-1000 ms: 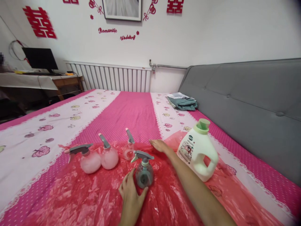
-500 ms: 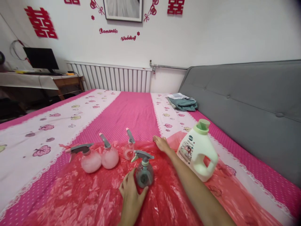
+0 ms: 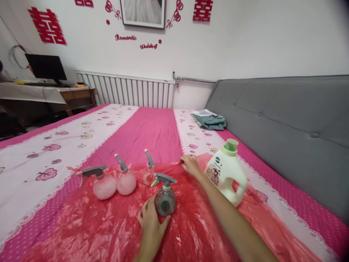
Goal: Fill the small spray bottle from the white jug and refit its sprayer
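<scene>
My left hand (image 3: 152, 216) curls round the lower left side of a clear grey spray bottle (image 3: 165, 203), which stands upright on a red plastic sheet (image 3: 117, 225). Its grey trigger head has a pale green nozzle. At the sheet's far edge, my right hand (image 3: 190, 163) has its fingers bent together on the red plastic. Left of the grey bottle stand three pinkish spray bottles: one on the left (image 3: 104, 185), one in the middle (image 3: 126, 182), and a clearer one (image 3: 148, 175) partly behind the grey one. Beside my right forearm stands a white detergent jug (image 3: 227, 173) with a green cap.
The sheet lies on a pink and white bed (image 3: 155, 127). Folded clothes (image 3: 209, 120) rest near the grey headboard (image 3: 283, 116). A radiator (image 3: 128, 87) runs along the far wall, and a desk (image 3: 32, 92) with a monitor (image 3: 46, 67) stands at the left.
My right hand has risen slightly at the sheet's edge and its fingers are more bent. My left hand stays on the grey spray bottle. The view has shifted slightly.
</scene>
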The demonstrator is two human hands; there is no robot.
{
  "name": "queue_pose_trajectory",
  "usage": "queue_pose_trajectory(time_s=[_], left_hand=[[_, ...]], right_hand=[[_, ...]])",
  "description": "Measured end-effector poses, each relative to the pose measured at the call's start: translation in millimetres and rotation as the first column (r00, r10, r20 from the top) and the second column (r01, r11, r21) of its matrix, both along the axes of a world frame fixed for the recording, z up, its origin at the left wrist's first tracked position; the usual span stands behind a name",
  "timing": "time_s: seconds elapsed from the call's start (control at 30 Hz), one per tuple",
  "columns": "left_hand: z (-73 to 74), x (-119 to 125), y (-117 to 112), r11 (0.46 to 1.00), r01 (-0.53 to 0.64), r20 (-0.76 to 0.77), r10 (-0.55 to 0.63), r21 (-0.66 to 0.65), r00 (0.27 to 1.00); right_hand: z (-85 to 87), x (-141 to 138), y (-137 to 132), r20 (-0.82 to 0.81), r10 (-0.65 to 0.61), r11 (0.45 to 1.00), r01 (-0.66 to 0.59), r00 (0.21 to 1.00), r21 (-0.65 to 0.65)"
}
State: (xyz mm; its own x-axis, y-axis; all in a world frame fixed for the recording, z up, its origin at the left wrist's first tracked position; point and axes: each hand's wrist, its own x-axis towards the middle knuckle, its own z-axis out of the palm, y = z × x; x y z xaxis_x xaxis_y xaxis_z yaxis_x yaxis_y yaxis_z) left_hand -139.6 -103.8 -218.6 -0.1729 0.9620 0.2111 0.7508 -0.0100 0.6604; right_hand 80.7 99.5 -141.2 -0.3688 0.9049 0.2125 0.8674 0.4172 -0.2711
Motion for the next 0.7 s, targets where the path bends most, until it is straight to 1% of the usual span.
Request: queue_pose_trajectory(time_s=[0.13,0.27,0.37,0.5,0.57,0.6,0.63,0.7], left_hand=[[-3.7,0,2,0.999,-0.018,-0.003,0.018,0.027,1.000],[-2.8,1,4,1.000,-0.009,-0.017,0.009,0.019,1.000],[-0.5,0,4,1.000,0.001,-0.027,0.000,0.013,1.000],[1.3,2,6,1.000,0.002,-0.042,-0.001,0.016,0.999],[3.2,4,6,1.000,-0.013,-0.038,0.013,0.004,0.999],[4.7,5,5,1.000,-0.018,-0.029,0.018,-0.003,0.999],[6.5,4,3,1.000,-0.020,-0.013,0.020,-0.002,1.000],[9.6,-2,-7,0.999,-0.012,0.038,0.011,0.031,0.999]], right_hand=[[-2.9,10,-5,-0.037,0.039,0.999,-0.039,0.999,0.005],[-6.6,17,-9,-0.101,0.042,0.999,-0.039,0.994,0.027],[-6.4,16,-12,-0.196,0.004,0.996,0.014,0.981,0.091],[1.7,14,-21,-0.367,-0.052,0.980,0.118,0.929,0.158],[4.5,15,-39,-0.460,-0.079,0.970,0.174,0.884,0.167],[3.9,17,-55,-0.509,-0.097,0.964,0.208,0.855,0.166],[1.5,18,-75,-0.559,-0.118,0.957,0.245,0.821,0.158],[-8.5,19,-128,-0.652,-0.172,0.940,0.322,0.738,0.115]])
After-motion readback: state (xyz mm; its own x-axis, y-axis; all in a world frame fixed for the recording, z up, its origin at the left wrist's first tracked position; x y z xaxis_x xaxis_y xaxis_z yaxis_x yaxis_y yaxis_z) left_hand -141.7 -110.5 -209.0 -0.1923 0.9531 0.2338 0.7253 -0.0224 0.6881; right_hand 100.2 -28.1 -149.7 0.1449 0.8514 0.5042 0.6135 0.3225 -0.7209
